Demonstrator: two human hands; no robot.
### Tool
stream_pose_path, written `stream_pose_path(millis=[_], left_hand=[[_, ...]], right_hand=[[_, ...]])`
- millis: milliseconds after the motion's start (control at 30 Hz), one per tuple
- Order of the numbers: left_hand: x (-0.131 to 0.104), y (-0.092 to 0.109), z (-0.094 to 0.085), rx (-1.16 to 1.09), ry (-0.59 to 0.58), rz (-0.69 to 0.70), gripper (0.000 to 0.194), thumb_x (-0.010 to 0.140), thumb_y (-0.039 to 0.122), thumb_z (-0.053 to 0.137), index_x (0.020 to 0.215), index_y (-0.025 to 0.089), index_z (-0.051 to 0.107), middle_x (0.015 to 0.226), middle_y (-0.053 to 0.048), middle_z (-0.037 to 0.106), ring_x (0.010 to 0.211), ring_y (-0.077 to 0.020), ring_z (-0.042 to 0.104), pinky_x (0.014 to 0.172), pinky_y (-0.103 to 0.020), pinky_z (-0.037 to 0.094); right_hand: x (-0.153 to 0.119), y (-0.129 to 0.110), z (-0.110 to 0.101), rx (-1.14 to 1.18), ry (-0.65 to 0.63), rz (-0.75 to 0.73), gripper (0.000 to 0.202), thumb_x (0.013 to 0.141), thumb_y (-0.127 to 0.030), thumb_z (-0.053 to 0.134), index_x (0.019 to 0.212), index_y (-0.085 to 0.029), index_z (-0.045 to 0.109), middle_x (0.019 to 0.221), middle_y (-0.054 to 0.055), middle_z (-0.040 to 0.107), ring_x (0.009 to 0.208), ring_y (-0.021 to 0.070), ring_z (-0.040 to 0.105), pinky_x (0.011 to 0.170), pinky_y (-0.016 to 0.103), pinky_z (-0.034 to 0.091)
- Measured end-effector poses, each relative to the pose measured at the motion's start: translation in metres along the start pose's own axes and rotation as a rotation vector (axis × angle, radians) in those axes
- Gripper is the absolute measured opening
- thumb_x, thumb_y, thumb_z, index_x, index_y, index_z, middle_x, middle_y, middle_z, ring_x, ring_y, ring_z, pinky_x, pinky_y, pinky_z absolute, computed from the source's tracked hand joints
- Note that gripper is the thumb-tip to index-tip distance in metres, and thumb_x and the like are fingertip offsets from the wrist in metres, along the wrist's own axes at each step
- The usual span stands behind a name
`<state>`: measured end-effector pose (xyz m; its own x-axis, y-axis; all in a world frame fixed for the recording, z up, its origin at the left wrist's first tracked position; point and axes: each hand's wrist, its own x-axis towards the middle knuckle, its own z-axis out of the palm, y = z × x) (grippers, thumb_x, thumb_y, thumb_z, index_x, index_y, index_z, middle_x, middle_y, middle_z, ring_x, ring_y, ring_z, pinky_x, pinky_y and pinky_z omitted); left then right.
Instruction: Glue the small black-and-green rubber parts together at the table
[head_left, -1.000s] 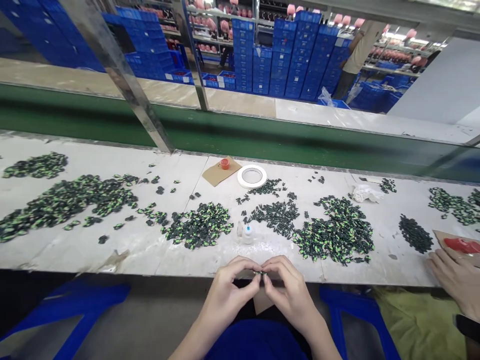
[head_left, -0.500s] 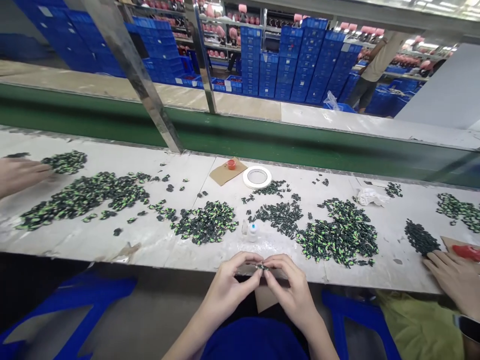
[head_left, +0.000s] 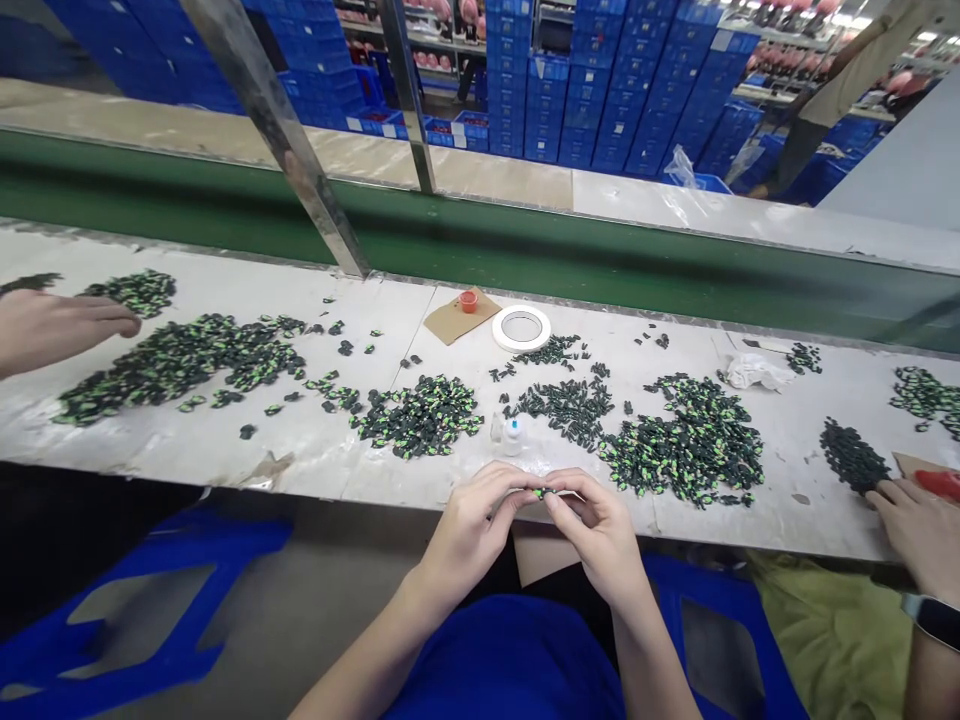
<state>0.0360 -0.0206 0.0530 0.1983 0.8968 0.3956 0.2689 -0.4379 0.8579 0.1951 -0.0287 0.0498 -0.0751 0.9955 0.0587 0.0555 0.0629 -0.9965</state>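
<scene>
A small dark piece with green spots (head_left: 541, 492) is pinched between the fingertips of my left hand (head_left: 480, 515) and my right hand (head_left: 596, 520), just over the table's front edge. Behind my hands stands a small white bottle with a blue tip (head_left: 514, 432). Piles of dark and green pieces lie on either side, one to the left (head_left: 420, 415) and a bigger one to the right (head_left: 686, 440). Plain dark pieces (head_left: 574, 408) are spread between them, near a white tape roll (head_left: 522, 328).
A red cup (head_left: 468, 301) sits on brown cardboard (head_left: 450, 322). Another person's hand (head_left: 67, 325) is at the far left, and one more (head_left: 919, 530) at the right. Metal posts (head_left: 281, 140) and a green belt (head_left: 525, 220) run behind the table (head_left: 337, 470). Crumpled white tissue (head_left: 757, 371) lies back right.
The view has tilted down a little. My hands still hold the piece, its green side now showing more, and my left fingers are more folded. The hand at the far left has moved right.
</scene>
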Motion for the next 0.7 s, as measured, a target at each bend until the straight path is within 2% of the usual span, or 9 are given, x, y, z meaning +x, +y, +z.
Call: stream_pose_path(millis=[200, 267, 333, 400, 467, 533, 567, 600, 700], left_hand=[[-0.002, -0.003, 0.002, 0.034, -0.030, 0.040, 0.022, 0.091, 0.014, 0.050, 0.096, 0.021, 0.070, 0.084, -0.006, 0.073, 0.080, -0.0183, 0.068, 0.069, -0.029, 0.057], [-0.004, -0.005, -0.003, 0.001, -0.110, -0.013, 0.022, 0.091, 0.017, 0.051, 0.102, 0.023, 0.069, 0.087, -0.005, 0.074, 0.080, -0.0181, 0.069, 0.071, -0.028, 0.057], [-0.007, -0.009, -0.013, 0.003, -0.158, -0.088, 0.024, 0.090, 0.022, 0.055, 0.111, 0.025, 0.066, 0.088, -0.004, 0.074, 0.078, -0.0177, 0.070, 0.072, -0.028, 0.058], [-0.007, -0.017, -0.026, 0.093, -0.079, -0.139, 0.026, 0.088, 0.026, 0.058, 0.113, 0.025, 0.065, 0.088, -0.003, 0.074, 0.079, -0.0188, 0.070, 0.074, -0.031, 0.058], [-0.004, -0.031, -0.037, 0.270, 0.116, -0.140, 0.019, 0.087, 0.025, 0.058, 0.103, 0.024, 0.068, 0.093, -0.006, 0.073, 0.088, -0.0229, 0.067, 0.079, -0.037, 0.055], [0.003, -0.047, -0.041, 0.426, 0.220, -0.086, 0.013, 0.085, 0.024, 0.060, 0.093, 0.023, 0.070, 0.091, -0.007, 0.073, 0.097, -0.0289, 0.061, 0.084, -0.045, 0.051], [0.008, -0.056, -0.040, 0.469, 0.233, -0.059, 0.012, 0.084, 0.023, 0.061, 0.090, 0.023, 0.071, 0.088, -0.008, 0.073, 0.098, -0.0310, 0.058, 0.085, -0.048, 0.049], [0.014, -0.064, -0.038, 0.502, 0.241, -0.036, 0.011, 0.084, 0.021, 0.061, 0.086, 0.024, 0.072, 0.087, -0.008, 0.073, 0.099, -0.0324, 0.056, 0.086, -0.051, 0.047], [0.029, -0.082, -0.028, 0.584, 0.255, -0.032, 0.015, 0.083, 0.015, 0.060, 0.080, 0.024, 0.072, 0.088, -0.010, 0.071, 0.103, -0.0349, 0.052, 0.088, -0.055, 0.042]], right_hand=[[-0.001, 0.011, 0.003, -0.004, -0.007, 0.015, 0.019, 0.082, -0.039, 0.064, 0.080, -0.020, 0.067, 0.087, 0.006, 0.069, 0.082, 0.0176, 0.067, 0.071, 0.027, 0.057], [-0.003, 0.016, -0.005, -0.039, -0.029, 0.031, 0.020, 0.082, -0.040, 0.063, 0.081, -0.020, 0.068, 0.086, 0.006, 0.069, 0.080, 0.0179, 0.067, 0.070, 0.027, 0.057], [-0.003, 0.021, -0.021, -0.131, 0.011, 0.035, 0.021, 0.083, -0.041, 0.062, 0.081, -0.021, 0.069, 0.086, 0.006, 0.070, 0.081, 0.0192, 0.067, 0.070, 0.029, 0.056], [-0.001, 0.024, -0.040, -0.287, 0.176, 0.021, 0.023, 0.082, -0.043, 0.062, 0.083, -0.021, 0.069, 0.088, 0.007, 0.069, 0.083, 0.0220, 0.066, 0.073, 0.035, 0.055], [0.002, 0.026, -0.054, -0.475, 0.449, -0.005, 0.027, 0.082, -0.045, 0.061, 0.086, -0.020, 0.069, 0.093, 0.010, 0.068, 0.085, 0.0252, 0.063, 0.076, 0.041, 0.053], [0.007, 0.026, -0.057, -0.637, 0.660, -0.080, 0.032, 0.082, -0.047, 0.062, 0.095, -0.019, 0.069, 0.104, 0.014, 0.064, 0.099, 0.0304, 0.058, 0.083, 0.048, 0.049], [0.011, 0.027, -0.054, -0.686, 0.687, -0.130, 0.035, 0.081, -0.048, 0.063, 0.101, -0.019, 0.068, 0.109, 0.015, 0.062, 0.105, 0.0323, 0.054, 0.086, 0.050, 0.047], [0.014, 0.028, -0.047, -0.713, 0.660, -0.180, 0.038, 0.080, -0.048, 0.065, 0.106, -0.020, 0.067, 0.112, 0.015, 0.061, 0.110, 0.0333, 0.050, 0.088, 0.052, 0.046], [0.028, 0.036, -0.014, -0.680, 0.383, -0.281, 0.041, 0.080, -0.048, 0.066, 0.113, -0.023, 0.064, 0.111, 0.013, 0.061, 0.108, 0.0318, 0.049, 0.089, 0.052, 0.046]])
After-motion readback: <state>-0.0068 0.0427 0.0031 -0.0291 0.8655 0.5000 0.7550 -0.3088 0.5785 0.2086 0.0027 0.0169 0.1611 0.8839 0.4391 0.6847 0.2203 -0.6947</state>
